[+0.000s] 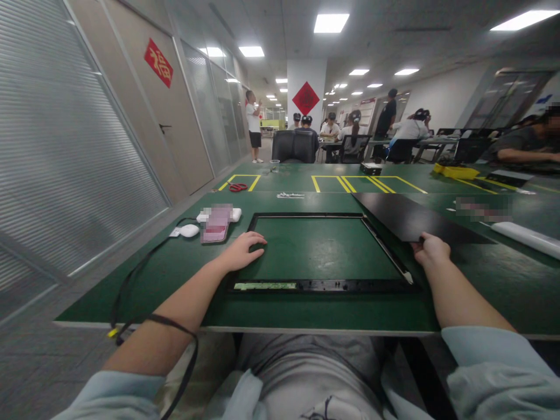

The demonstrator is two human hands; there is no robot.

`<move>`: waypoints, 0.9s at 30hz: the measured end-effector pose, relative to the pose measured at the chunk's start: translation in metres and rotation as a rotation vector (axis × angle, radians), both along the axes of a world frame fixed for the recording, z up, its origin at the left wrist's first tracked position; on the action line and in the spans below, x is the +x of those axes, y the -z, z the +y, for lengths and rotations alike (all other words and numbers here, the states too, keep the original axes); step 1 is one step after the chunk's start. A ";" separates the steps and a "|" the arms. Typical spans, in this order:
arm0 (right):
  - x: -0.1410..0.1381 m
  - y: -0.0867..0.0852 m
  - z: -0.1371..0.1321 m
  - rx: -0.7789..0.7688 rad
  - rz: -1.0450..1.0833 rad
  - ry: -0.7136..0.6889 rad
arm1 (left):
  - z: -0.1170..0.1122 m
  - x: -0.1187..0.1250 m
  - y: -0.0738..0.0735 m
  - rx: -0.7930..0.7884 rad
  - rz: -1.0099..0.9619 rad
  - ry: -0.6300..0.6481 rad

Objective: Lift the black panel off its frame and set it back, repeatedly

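Observation:
A black rectangular frame point(350, 286), perhaps a screen bezel, lies flat on the green table point(315, 315). Along the near bar of it, at the left, runs a pale green strip point(265, 286). My left hand point(247, 251) lies over the frame's left bar, fingers stretched inward and thumb apart. To the right, my right hand point(432, 251) pinches the near edge of a thin black panel point(406, 216). The panel is beside the frame and looks slightly tilted; whether its far side touches the table or the frame, I cannot tell.
Left of the frame are a phone point(216, 227), a white mouse-like object point(189, 231) and a black strap point(140, 262). Farther back lie red-handled scissors point(238, 187), small white pieces point(290, 195) and a clear cup point(275, 165). A white roll point(527, 238) and yellow tray point(455, 171) are right. People sit beyond.

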State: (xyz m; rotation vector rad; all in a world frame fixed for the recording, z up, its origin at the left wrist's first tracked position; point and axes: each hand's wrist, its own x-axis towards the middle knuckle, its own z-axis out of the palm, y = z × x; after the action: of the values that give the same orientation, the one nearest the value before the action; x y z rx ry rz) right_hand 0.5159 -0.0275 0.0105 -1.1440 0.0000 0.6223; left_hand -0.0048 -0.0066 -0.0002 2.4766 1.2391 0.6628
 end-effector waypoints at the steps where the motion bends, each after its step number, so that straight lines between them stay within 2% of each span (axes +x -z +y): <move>1: 0.001 0.001 0.000 -0.001 -0.002 -0.007 | 0.000 0.000 0.000 0.001 -0.001 0.003; 19: 0.015 0.011 0.007 0.018 -0.009 -0.062 | -0.001 -0.001 -0.002 -0.024 -0.008 -0.004; 27: 0.004 0.007 0.005 -0.003 -0.017 -0.074 | -0.001 -0.002 -0.001 -0.028 -0.054 -0.014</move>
State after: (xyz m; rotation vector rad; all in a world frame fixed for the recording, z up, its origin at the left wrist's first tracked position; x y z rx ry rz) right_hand 0.5203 -0.0227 0.0038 -1.1565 -0.0557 0.6781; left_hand -0.0063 -0.0077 0.0004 2.4135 1.2382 0.7065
